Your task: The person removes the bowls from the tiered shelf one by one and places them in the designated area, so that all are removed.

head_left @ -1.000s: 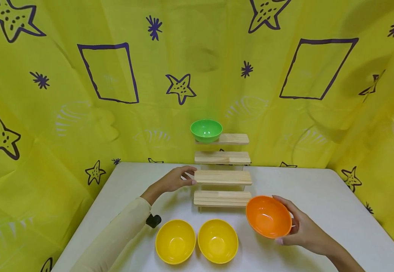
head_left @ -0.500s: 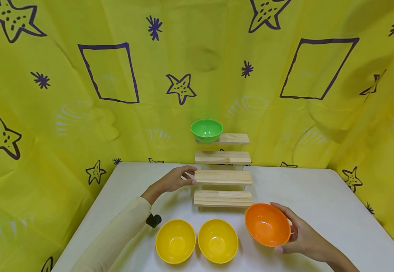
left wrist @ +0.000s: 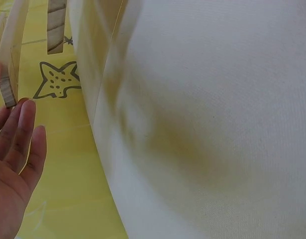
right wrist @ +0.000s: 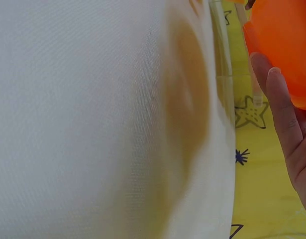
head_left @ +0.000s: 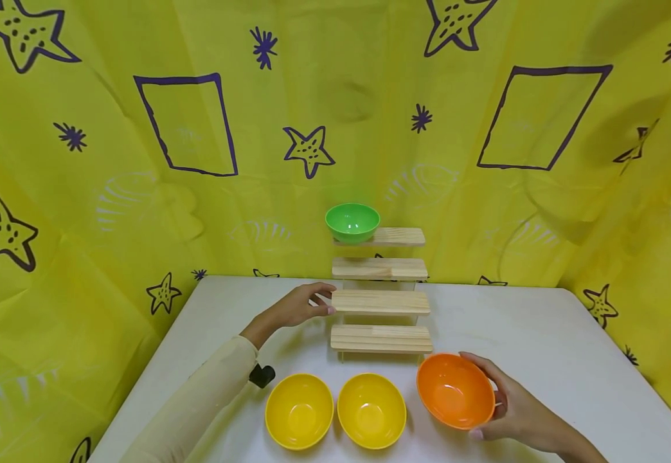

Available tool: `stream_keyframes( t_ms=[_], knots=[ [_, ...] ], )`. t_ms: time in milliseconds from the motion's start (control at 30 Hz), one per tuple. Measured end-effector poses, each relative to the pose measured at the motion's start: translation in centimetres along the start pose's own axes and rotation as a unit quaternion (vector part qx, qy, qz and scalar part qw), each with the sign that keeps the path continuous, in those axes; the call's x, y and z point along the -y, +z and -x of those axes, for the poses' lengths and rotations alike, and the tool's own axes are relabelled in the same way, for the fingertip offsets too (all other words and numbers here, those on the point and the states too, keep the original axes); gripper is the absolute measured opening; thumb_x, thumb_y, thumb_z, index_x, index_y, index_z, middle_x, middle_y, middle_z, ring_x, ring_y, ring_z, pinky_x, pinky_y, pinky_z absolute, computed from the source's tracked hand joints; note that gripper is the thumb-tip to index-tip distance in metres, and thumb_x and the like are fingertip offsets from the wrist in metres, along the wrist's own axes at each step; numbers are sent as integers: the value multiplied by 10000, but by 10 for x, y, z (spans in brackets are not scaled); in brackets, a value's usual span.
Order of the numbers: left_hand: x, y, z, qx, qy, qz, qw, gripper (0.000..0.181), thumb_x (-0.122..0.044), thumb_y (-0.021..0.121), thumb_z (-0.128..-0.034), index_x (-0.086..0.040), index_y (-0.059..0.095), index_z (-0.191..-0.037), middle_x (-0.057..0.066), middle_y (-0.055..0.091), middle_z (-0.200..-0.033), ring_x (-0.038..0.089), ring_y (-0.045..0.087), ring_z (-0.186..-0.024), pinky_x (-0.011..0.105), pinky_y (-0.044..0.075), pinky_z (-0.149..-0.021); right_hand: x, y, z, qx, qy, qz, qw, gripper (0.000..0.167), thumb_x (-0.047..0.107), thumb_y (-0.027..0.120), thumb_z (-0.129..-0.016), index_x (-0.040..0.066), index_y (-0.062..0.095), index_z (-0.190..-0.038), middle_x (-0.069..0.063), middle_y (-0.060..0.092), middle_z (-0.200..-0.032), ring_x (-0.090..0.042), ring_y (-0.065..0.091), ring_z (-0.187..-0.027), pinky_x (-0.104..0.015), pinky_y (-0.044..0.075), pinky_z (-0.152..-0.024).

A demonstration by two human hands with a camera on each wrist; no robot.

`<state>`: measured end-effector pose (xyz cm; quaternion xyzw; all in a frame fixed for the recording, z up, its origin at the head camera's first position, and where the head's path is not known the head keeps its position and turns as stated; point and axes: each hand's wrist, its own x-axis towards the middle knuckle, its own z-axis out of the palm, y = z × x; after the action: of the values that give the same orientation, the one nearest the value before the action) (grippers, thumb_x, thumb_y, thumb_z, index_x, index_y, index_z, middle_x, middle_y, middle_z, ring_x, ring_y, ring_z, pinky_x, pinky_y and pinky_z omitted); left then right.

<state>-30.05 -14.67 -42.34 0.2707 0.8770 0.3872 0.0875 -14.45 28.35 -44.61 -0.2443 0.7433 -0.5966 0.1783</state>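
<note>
Head cam: gripping orange bowl (head_left: 454,390) w/ R hand (head_left: 511,406) at 5 o'clock from wooden rack (head_left: 380,301), thumb low; pinching rack at 9 w/ extended L hand (head_left: 297,305). Only here: green bowl (head_left: 352,222).

Yellow star-printed sheeting (head_left: 364,71) flanks and backs a white table (head_left: 503,318).

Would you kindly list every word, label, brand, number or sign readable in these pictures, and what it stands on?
There are none: no readable lettering shows on the orange bowl, green bowl, left yellow bowl, right yellow bowl or wooden stand.
The yellow backdrop bears only drawings, such as star shapes.
</note>
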Motion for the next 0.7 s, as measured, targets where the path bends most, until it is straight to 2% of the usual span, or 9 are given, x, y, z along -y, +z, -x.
stream_keyframes(
  t_ms=[133,267,367,600,700],
  knots=[
    [-1,-1,1,2,30,-26,10000,530,-269,693,-967,-65,530,-1428,164,616,-1319,266,656,-1131,348,564,-909,0,0,0,126,124,-46,9998,996,18,780,-805,2,133,-1563,237,407,-1420,-150,628,-1110,-360,606,-853],
    [-4,-1,1,-8,25,-37,10000,529,-270,693,-967,-64,531,-1427,168,616,-1320,269,655,-1133,350,565,-909,1,1,0,149,426,55,9990,998,56,789,-812,17,136,-1565,281,422,-1381,-116,612,-1103,-317,597,-867],
    [-5,-2,1,3,44,-1,10000,524,-262,688,-971,-57,529,-1426,175,611,-1323,277,651,-1137,360,562,-916,0,0,0,186,582,32,9981,999,59,790,-815,27,134,-1569,264,423,-1372,-130,616,-1091,-302,590,-880],
    [-6,-1,3,42,46,99,9999,514,-246,674,-980,-49,519,-1429,185,600,-1331,298,645,-1145,381,559,-929,-4,1,2,329,768,-166,9964,992,51,784,-814,60,144,-1572,29,379,-1438,-221,639,-1064,-317,588,-892],
    [-4,-1,3,64,36,118,9999,511,-245,670,-983,-55,516,-1432,182,597,-1337,297,645,-1149,379,558,-936,-6,2,2,383,778,-177,9961,978,75,785,-824,67,153,-1570,0,380,-1448,-229,640,-1062,-325,589,-894]
  ],
)
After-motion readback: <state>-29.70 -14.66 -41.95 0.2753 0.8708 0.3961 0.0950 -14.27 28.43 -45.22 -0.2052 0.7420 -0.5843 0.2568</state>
